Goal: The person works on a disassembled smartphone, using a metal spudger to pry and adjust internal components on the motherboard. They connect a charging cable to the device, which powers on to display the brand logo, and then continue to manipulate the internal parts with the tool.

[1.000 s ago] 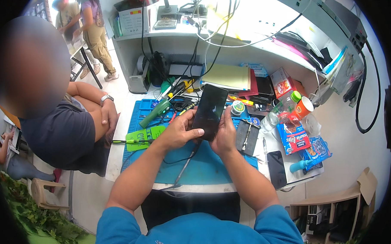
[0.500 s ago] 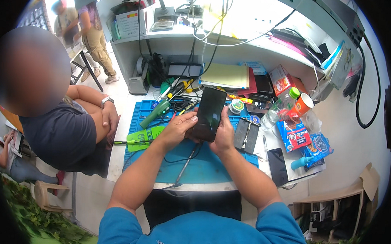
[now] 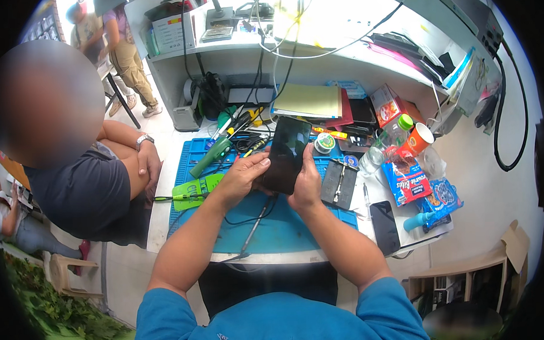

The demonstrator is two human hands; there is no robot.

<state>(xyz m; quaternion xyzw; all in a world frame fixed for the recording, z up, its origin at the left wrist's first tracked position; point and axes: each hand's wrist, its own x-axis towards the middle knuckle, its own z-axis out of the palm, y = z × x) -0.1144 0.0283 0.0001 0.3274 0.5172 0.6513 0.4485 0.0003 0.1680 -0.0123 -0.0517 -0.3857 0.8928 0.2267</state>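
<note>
A black smartphone point(image 3: 287, 154) with a dark, glossy screen is held up over the workbench, tilted toward me. My left hand point(image 3: 244, 178) grips its left edge, thumb along the side. On the opposite edge, my right hand point(image 3: 306, 182) wraps round the lower right part. Fingers behind the phone are hidden. Below lies a soldering iron point(image 3: 257, 226) with its cable on the blue work mat point(image 3: 286, 238). A dark repair holder point(image 3: 339, 184) with a metal clamp bar rests right of my right hand. A bright green card point(image 3: 195, 192) lies left of my left wrist.
Right of the mat are a second phone point(image 3: 383, 226), snack packets point(image 3: 406, 180), a plastic bottle point(image 3: 376, 160) and an orange cup point(image 3: 419, 138). A solder spool point(image 3: 324, 143), folders point(image 3: 308, 101) and tools lie behind. Another person point(image 3: 84, 182) sits at the left, arms folded. Cables hang from the shelf.
The view has shifted slightly, so the bench appears a little further left. Both hands keep their hold on the phone, with little visible change in its tilt.
</note>
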